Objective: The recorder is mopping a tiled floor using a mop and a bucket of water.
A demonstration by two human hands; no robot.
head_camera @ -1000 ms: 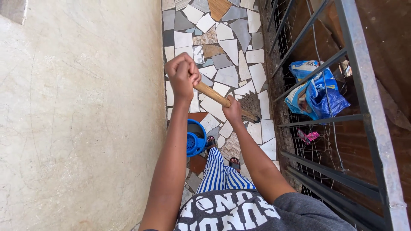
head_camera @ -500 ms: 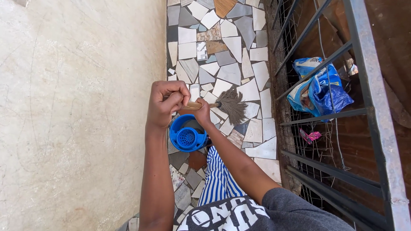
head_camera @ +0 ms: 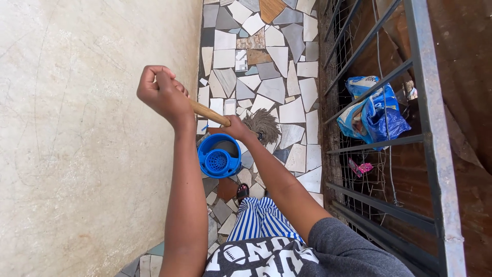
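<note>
Left hand: the left hand [head_camera: 161, 95] is clenched round the top end of the wooden mop handle [head_camera: 209, 113]; it stands high, nearest the camera, close by the pale plastered wall [head_camera: 77, 143].
Right hand: the right hand [head_camera: 237, 129] is closed in a grip lower on the same handle, just above the mop head [head_camera: 264, 126]; its fingers are mostly hidden from this view.
Mop position: the head of grey-brown strands rests on the mosaic tile floor [head_camera: 277, 61]; it lies just beside the blue mop bucket [head_camera: 219, 156], on the side towards the railing; whether strands touch the bucket rim cannot be told.
Long axis: the handle slants from the upper hand down and forward to the head; the head lies below and ahead of both grips; the right hand is the nearer to it.
Bucket: round, with a blue strainer insert; it stands on the floor between the wall and the mop head, just ahead of the person's foot in a dark sandal [head_camera: 242, 191].
Surroundings: a dark metal railing [head_camera: 410, 138] runs along the right; beyond it lie a blue and white plastic bag [head_camera: 371, 110] and a small pink scrap [head_camera: 361, 167].
</note>
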